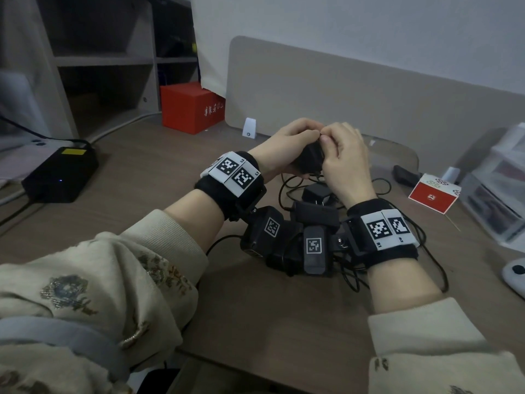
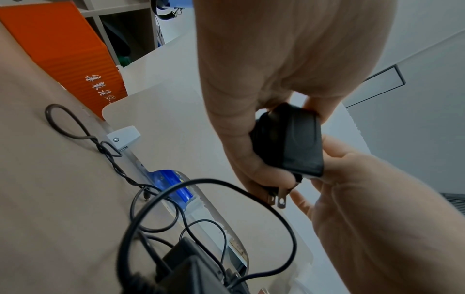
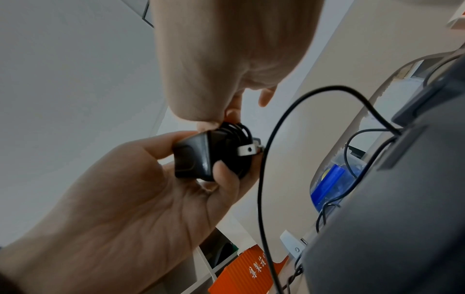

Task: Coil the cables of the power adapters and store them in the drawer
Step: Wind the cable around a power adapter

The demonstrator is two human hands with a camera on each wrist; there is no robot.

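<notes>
We've got both hands up above the tabletop (image 1: pixel 284 314), just in front of the beige divider panel (image 1: pixel 355 92). Our left hand (image 1: pixel 287 146) has its fingers curled round a black power adapter (image 2: pixel 289 143), prongs sticking out below. Cable is already wound round its body in a few turns. Our right hand (image 1: pixel 345 163) is pressed right up against it, fingers bent and pinching the cable (image 3: pixel 264 179) at the top of the adapter; the loose rest of the cable hangs down in a big loop. On the tabletop under our wrists lie more black adapters (image 1: pixel 316 213) in a tangle of thin cables. Left of the divider sits a red box (image 1: pixel 190 108); right of it, clear plastic drawers (image 1: pixel 500 189).
</notes>
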